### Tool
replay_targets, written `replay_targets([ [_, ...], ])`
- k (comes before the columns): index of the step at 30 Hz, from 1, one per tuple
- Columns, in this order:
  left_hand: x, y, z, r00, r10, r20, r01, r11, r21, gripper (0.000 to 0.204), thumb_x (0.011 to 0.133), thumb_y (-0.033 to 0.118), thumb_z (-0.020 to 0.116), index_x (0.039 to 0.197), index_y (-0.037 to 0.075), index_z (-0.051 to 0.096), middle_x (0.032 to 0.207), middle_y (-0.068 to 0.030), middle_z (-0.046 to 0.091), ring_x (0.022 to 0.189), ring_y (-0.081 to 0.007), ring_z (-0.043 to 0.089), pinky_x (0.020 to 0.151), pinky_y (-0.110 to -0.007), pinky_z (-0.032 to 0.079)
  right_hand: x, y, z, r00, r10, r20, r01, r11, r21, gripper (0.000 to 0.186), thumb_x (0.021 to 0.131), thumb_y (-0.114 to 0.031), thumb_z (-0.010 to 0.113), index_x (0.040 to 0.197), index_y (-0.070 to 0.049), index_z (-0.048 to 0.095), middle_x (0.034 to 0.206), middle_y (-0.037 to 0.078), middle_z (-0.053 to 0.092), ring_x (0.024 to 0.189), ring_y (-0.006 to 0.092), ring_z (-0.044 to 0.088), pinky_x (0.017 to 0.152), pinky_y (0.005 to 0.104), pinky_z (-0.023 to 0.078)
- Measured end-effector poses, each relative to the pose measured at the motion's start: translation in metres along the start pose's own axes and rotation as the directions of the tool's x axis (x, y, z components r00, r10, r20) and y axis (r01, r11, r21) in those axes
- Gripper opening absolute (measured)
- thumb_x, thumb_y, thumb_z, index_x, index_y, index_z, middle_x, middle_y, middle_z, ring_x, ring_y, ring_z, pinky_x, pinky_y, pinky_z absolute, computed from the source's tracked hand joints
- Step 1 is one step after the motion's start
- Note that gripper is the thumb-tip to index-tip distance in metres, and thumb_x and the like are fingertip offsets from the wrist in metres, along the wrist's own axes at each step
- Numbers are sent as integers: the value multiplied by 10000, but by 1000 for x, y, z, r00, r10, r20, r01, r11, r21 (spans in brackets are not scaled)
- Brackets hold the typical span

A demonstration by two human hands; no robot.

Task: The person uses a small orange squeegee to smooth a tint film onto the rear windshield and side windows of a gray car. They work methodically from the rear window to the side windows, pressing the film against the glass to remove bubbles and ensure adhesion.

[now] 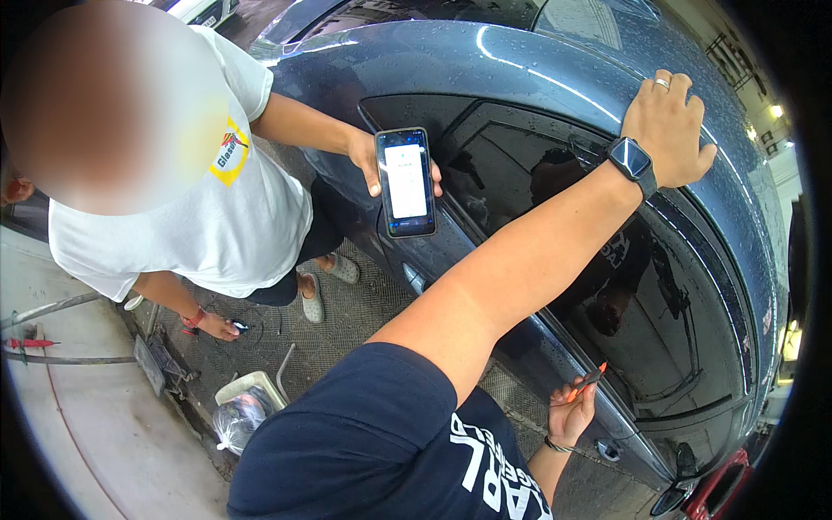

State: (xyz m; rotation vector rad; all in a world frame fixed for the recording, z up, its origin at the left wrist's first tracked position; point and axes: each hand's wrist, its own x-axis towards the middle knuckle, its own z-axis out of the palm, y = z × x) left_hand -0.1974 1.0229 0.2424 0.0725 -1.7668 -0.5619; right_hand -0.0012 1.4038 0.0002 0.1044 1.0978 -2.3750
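Observation:
My left hand [667,130], with a watch at the wrist, lies on the wet roof edge of a dark blue car [537,78], fingers spread. Below it is the car's dark side window [667,303], full of reflections. My right hand [572,414] is closed around a slim black-and-orange tool [588,381], whose orange tip points up beside the lower edge of the window; its exact kind is unclear. To my left, another person's hand [364,162] holds a smartphone [405,182] with its lit screen facing me.
A person in a white T-shirt [260,225] stands close on the left, with a small object in the lowered hand [217,327]. On the floor is a pale bin [260,387] with a clear plastic bag. Metal bars [69,358] run along the left wall. Something red [724,485] stands at lower right.

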Motion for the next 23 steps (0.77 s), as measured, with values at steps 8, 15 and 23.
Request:
replay_targets([
  [8,1,2,0,999,-25,38,25,1000,20,502,811,448,811,1043,4,773,1263,-214,647,1256,-403,580,1042,-493,500,-3,0,3,1000,-20,-23,20,1000,1,195,1109,-306,584,1234,-158,607,1071,46,697,767,192,660,692,355,504],
  [15,-2,1,2,1000,-3,14,2,999,41,485,813,443,810,1055,24,783,1274,-192,654,1252,-400,582,1041,-505,499,-6,7,-1,998,-27,-57,26,1000,-15,198,1112,-296,572,1237,-145,602,1068,55,683,766,201,658,681,357,507],
  [23,-2,1,0,997,-5,74,3,1000,21,506,816,452,809,1105,37,784,1323,-197,646,1307,-410,558,1072,-501,484,-4,13,-17,999,-33,-24,33,999,1,242,1111,-299,569,1292,-142,600,1087,76,689,775,226,668,675,377,529],
])
